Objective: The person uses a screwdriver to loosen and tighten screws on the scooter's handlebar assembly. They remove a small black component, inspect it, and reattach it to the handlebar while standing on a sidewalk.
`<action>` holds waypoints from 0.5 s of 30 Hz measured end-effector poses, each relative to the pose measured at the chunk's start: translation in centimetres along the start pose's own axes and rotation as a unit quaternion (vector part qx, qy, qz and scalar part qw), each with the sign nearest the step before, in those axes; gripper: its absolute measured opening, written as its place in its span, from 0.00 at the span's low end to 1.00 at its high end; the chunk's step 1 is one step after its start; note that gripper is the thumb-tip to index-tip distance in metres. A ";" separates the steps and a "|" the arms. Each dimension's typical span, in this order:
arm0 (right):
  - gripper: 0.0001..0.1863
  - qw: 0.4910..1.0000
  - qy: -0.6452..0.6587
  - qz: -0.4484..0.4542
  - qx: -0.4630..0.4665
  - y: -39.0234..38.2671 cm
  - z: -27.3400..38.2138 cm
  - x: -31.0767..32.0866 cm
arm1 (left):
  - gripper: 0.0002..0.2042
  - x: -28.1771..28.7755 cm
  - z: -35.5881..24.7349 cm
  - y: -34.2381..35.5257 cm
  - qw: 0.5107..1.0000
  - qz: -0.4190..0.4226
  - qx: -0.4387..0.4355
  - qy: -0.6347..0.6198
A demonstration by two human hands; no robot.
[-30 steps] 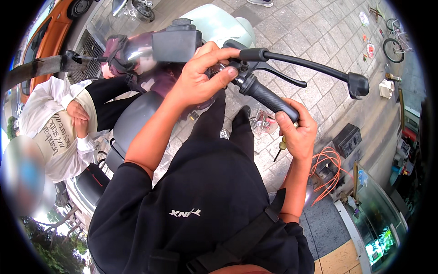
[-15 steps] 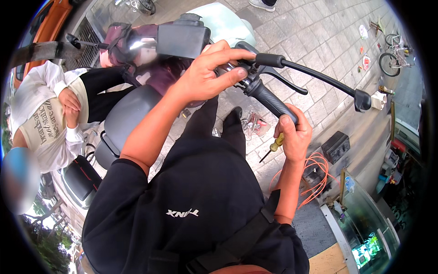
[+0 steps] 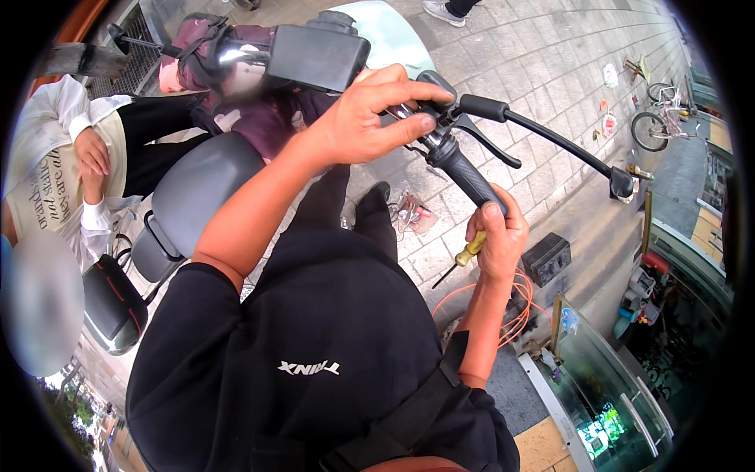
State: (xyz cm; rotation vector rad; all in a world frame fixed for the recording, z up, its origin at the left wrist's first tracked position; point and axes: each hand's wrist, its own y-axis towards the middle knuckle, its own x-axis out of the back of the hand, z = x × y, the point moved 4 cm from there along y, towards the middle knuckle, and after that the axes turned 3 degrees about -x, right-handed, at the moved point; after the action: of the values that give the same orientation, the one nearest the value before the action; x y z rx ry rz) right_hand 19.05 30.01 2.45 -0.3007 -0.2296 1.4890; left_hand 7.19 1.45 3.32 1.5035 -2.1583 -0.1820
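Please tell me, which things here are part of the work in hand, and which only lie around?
In hand:
left hand on the black switch housing
right hand holding the black rubber handlebar grip and yellow-handled screwdriver

Lying about:
orange coiled cable
small black box
parked bicycle

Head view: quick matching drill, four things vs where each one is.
Things:
1 screwdriver
2 handlebar grip
3 orange cable
4 bicycle

Places:
A coiled on the pavement
B in the right hand
C parked far off, upper right
D between the left hand and the right hand

Pairs: 1-B, 2-D, 3-A, 4-C
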 end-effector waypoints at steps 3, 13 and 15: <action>0.30 1.000 0.005 0.013 0.004 0.3 -0.2 0.2 | 0.19 0.0 0.2 0.2 1.000 0.000 -0.003 0.003; 0.29 0.999 -0.025 0.013 0.020 0.5 -0.1 0.6 | 0.19 0.0 0.6 0.3 1.000 -0.001 -0.022 0.016; 0.28 0.999 -0.026 0.013 0.019 0.6 -0.1 0.8 | 0.19 -0.1 0.7 0.3 1.000 -0.004 -0.020 0.006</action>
State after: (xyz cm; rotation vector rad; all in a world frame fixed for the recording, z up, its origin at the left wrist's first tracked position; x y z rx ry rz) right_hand 18.59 30.82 2.15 -0.2354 -0.2400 1.5273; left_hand 6.60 1.57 2.78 1.4864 -2.1270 -0.2164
